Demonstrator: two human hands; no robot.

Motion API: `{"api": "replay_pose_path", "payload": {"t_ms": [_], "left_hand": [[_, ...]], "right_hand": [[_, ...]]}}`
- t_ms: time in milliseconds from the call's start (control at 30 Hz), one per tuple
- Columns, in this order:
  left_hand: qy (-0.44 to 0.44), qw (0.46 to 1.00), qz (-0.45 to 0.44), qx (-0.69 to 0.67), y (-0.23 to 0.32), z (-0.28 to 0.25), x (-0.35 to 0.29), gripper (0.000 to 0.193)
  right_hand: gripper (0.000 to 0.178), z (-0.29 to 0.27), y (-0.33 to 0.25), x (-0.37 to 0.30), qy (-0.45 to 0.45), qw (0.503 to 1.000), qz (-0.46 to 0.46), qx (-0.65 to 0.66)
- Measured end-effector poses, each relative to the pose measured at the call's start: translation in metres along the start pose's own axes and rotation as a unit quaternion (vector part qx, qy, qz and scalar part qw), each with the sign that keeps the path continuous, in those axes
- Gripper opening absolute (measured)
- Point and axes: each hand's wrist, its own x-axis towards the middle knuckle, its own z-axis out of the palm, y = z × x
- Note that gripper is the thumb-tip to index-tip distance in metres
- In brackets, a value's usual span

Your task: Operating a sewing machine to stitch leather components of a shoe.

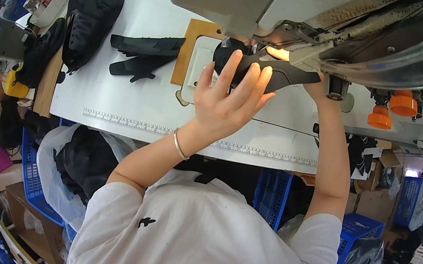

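Observation:
A black shoe upper piece with a stitched, dotted pattern lies under the head of a sewing machine. My left hand rests on its near left part, the fingers stretched and spread. From the right, my right hand reaches round the far side of the piece and holds its right end. Lit fingertips show behind the piece; the machine hides much of that hand. Left of the machine, two more black upper pieces lie crossed on the white table.
A large black shoe and a darker one stand at the table's left end, near a white basket. A ruler strip runs along the front edge. Orange knobs hang at right. Blue crates stand below.

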Motion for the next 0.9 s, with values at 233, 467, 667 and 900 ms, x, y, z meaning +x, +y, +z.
{"api": "replay_pose_path", "payload": {"t_ms": [233, 467, 667, 900], "left_hand": [[-0.010, 1.000, -0.017, -0.019, 0.000, -0.002, 0.001, 0.036], [-0.029, 0.998, -0.028, -0.051, -0.005, -0.005, 0.005, 0.037], [-0.044, 0.995, -0.027, -0.087, -0.011, -0.011, 0.011, 0.040], [-0.069, 0.996, 0.012, -0.053, -0.009, -0.021, 0.020, 0.032]], "right_hand": [[0.035, -0.012, -0.009, 0.002, -0.092, 0.983, 0.017, -0.157], [0.032, -0.014, -0.006, -0.003, -0.074, 0.970, -0.063, -0.221], [0.031, -0.020, -0.018, 0.000, -0.085, 0.990, -0.015, -0.108], [0.018, -0.035, -0.044, 0.006, -0.165, 0.984, 0.069, -0.023]]}}
